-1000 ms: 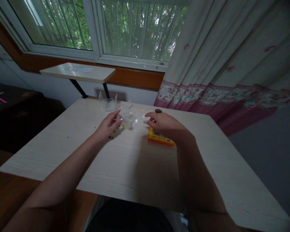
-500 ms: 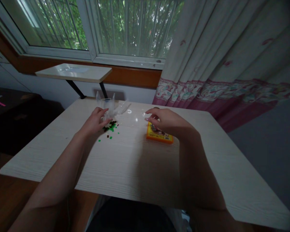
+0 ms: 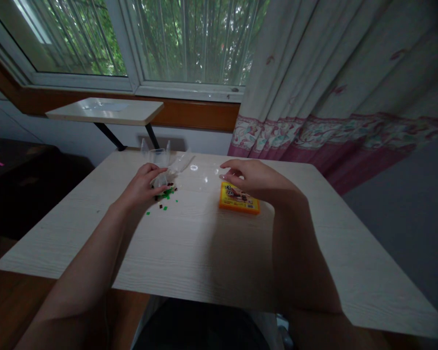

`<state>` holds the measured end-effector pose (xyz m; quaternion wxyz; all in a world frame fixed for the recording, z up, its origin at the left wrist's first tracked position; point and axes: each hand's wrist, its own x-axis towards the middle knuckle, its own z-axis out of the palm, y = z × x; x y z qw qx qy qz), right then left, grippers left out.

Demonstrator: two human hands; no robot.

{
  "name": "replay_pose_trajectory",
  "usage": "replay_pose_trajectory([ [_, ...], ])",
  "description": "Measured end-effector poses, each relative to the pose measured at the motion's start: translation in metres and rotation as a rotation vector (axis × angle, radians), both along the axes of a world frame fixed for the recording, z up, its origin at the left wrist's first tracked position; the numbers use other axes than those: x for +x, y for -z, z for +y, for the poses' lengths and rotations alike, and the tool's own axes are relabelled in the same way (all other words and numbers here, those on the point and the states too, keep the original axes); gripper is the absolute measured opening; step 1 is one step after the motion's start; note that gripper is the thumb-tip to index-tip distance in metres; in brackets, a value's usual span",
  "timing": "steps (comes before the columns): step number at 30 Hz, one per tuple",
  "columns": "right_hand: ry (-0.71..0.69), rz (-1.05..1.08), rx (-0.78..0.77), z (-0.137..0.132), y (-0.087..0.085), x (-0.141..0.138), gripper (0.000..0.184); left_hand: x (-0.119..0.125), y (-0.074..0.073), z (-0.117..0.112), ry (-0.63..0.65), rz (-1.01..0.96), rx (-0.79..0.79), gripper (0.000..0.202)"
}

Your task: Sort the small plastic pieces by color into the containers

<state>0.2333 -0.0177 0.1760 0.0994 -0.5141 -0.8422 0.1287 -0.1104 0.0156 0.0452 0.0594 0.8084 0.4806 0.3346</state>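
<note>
My left hand (image 3: pixel 143 185) is over the left part of the table, fingers and thumb apart. Clear plastic shows between and just beyond its fingertips; whether they touch it I cannot tell. Under the thumb lies a loose pile of small green and dark brown square pieces (image 3: pixel 167 193), with several scattered nearer me. Behind that hand stands a clear plastic container (image 3: pixel 159 156), and crumpled clear plastic (image 3: pixel 180 164) is beside it. My right hand (image 3: pixel 246 177) hovers at the far edge of a flat yellow and orange box (image 3: pixel 239 198), fingers curled, with a gap between thumb and forefinger.
The pale wooden table (image 3: pixel 175 253) has a raised shelf (image 3: pixel 105 111) on black supports at its back left. Glare spots mark a clear sheet (image 3: pixel 205 179) between the hands. A patterned curtain (image 3: pixel 295 131) hangs behind the right side, beside the window (image 3: pixel 190 43).
My right hand has shifted slightly right and away from the box, so more of its printed top shows. My left hand stays by the pile. The view has turned a little.
</note>
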Motion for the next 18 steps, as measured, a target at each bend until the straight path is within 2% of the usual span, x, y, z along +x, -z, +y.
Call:
replay_pose_trajectory([
  [7, -0.011, 0.002, -0.005, 0.000, -0.002, -0.001, 0.035, 0.003, 0.001, -0.002, 0.055, 0.000, -0.022, 0.054],
  [13, 0.006, -0.009, -0.018, -0.001, -0.003, -0.002, 0.035, 0.006, -0.007, -0.006, 0.079, -0.020, -0.005, 0.053],
  [18, 0.063, -0.043, -0.033, 0.009, 0.005, 0.005, 0.038, 0.010, -0.013, -0.010, -0.037, -0.159, 0.119, 0.056],
])
